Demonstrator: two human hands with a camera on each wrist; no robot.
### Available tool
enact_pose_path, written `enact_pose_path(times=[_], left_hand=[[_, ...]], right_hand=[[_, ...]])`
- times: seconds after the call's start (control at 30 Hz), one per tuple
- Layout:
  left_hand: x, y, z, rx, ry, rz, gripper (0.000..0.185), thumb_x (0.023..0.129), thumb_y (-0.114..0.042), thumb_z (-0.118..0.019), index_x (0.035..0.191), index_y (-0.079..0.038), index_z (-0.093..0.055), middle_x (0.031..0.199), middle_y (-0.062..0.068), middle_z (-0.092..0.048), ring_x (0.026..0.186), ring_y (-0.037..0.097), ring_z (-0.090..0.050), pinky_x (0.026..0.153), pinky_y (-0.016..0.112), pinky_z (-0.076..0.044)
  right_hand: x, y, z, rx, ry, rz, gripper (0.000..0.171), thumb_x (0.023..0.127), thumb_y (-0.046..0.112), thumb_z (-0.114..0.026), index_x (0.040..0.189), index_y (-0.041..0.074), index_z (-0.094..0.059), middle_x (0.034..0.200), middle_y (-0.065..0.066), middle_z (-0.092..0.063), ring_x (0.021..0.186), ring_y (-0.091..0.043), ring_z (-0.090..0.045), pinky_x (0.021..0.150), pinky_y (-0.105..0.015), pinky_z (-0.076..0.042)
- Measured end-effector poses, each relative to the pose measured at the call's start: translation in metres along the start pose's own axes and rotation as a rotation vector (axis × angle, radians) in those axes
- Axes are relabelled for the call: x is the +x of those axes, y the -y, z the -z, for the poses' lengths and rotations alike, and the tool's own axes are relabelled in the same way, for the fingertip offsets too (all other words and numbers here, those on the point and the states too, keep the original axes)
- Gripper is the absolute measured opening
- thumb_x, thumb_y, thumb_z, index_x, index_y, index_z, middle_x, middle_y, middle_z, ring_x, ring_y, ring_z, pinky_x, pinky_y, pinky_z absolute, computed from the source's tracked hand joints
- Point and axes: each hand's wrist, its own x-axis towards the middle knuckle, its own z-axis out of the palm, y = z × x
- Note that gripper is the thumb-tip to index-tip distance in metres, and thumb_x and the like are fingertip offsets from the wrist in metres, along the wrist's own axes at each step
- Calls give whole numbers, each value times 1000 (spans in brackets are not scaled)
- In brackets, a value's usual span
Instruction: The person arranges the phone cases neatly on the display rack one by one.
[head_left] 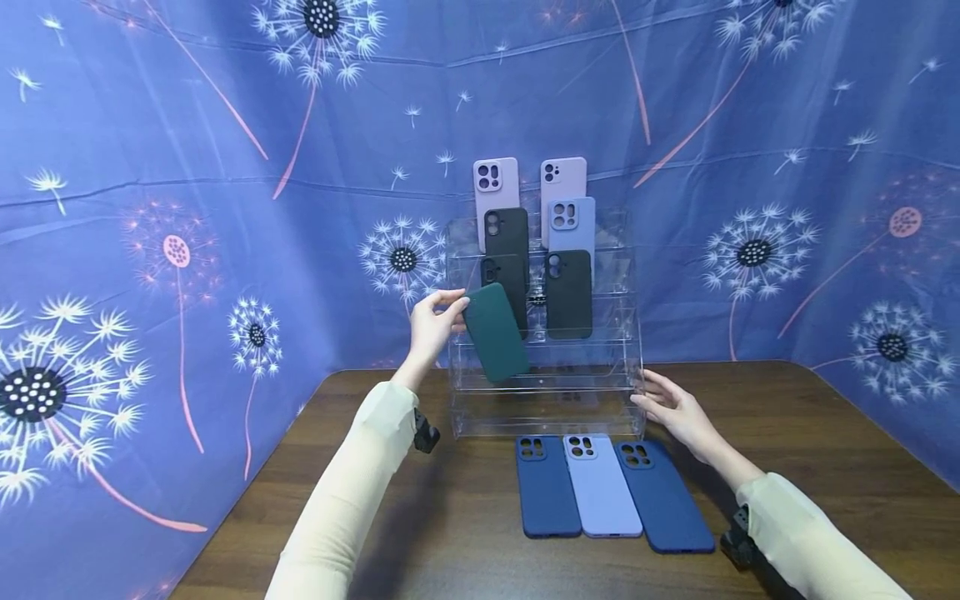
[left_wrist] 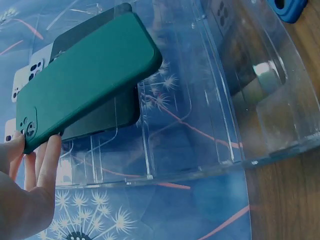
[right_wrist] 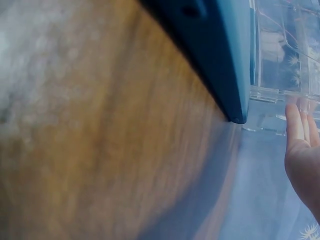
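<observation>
My left hand [head_left: 435, 325] pinches a dark green phone case [head_left: 497, 333] by its camera end. The case is tilted in front of the left column of a clear tiered stand [head_left: 585, 383]. In the left wrist view, the thumb and fingers hold the case [left_wrist: 90, 75] near its camera cutout, its lower end away from the hand. My right hand [head_left: 675, 412] is at the stand's lower right side, fingers extended. The right wrist view shows its straight fingers [right_wrist: 294, 120] against the clear plastic; firm contact is hard to tell.
On the stand are two pale pink cases [head_left: 497, 187], a light blue case [head_left: 581, 229] and several black cases [head_left: 568, 296]. Before it on the wooden table [head_left: 465, 533] lie a light blue case [head_left: 603, 492] and two dark blue cases [head_left: 547, 496]. A patterned curtain [head_left: 225, 150] hangs behind.
</observation>
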Motion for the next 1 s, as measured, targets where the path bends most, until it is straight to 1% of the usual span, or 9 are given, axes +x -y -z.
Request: enact_pose_path(times=[0.13, 0.2, 0.3, 0.4, 0.5, 0.67, 0.73, 0.8, 1.0], left_hand=[[-2, -11, -6, -3, -36, -35, 24, 81, -6, -61, 102, 3, -62, 94, 20, -59, 74, 35, -63, 67, 41, -53], [-2, -11, -9, 21, -52, -58, 23, 80, -5, -61, 102, 4, -62, 93, 20, -58, 75, 36, -63, 66, 39, -54], [-2, -8, -12, 67, -76, -94, 23, 79, -5, -62, 100, 4, -63, 94, 21, -57, 76, 37, -62, 63, 37, -54], [0, 0, -14, 80, -71, -110, 23, 79, -4, -63, 99, 6, -63, 95, 22, -55, 76, 38, -62, 63, 39, -54], [4, 14, -16, 88, -45, -101, 23, 78, -8, -64, 99, 2, -64, 97, 19, -55, 78, 36, -62, 65, 40, -54], [11, 35, -22, 126, -27, -103, 24, 77, -16, -65, 98, -5, -66, 99, 11, -60, 77, 25, -65, 60, 28, -54], [11, 40, -24, 129, -20, -110, 24, 77, -16, -65, 98, -4, -66, 99, 12, -62, 78, 24, -65, 58, 23, -54], [11, 44, -26, 128, -19, -120, 24, 77, -14, -65, 98, -2, -66, 98, 12, -64, 78, 24, -65, 57, 22, -54], [10, 47, -26, 152, -61, -127, 22, 77, -11, -66, 97, -2, -65, 96, 12, -66, 76, 22, -65, 58, 24, -54]], right_hand=[[2, -7, 0, -17, 2, 5, 63, 86, 34, -54, 138, 11, -26, 129, -18, -44, 96, 4, -54, 77, -25, -51], [4, -10, 1, -14, 4, -3, 64, 85, 37, -54, 138, 14, -26, 129, -16, -45, 97, 4, -54, 77, -22, -51], [4, -11, 2, -5, 13, 18, 62, 86, 33, -54, 138, 14, -26, 129, -20, -43, 97, 4, -54, 76, -23, -51], [2, -6, 1, 8, 10, 22, 61, 87, 29, -54, 138, 11, -26, 129, -24, -42, 94, 6, -54, 75, -23, -51], [-2, 2, 0, 9, 6, 7, 62, 87, 29, -54, 137, 9, -25, 129, -25, -41, 92, 7, -54, 78, -28, -51], [-4, 8, -1, 14, 11, -17, 63, 86, 30, -54, 138, 10, -25, 130, -22, -41, 92, 9, -53, 81, -36, -50], [-4, 8, -2, 11, 15, -25, 63, 86, 31, -54, 138, 10, -25, 131, -22, -40, 92, 9, -53, 82, -36, -50], [-4, 7, -2, 11, 15, -33, 63, 86, 32, -54, 138, 11, -25, 131, -21, -40, 93, 9, -53, 82, -35, -50], [-3, 5, 0, 16, 10, -23, 63, 86, 31, -54, 138, 10, -25, 131, -21, -41, 92, 8, -53, 81, -33, -50]])
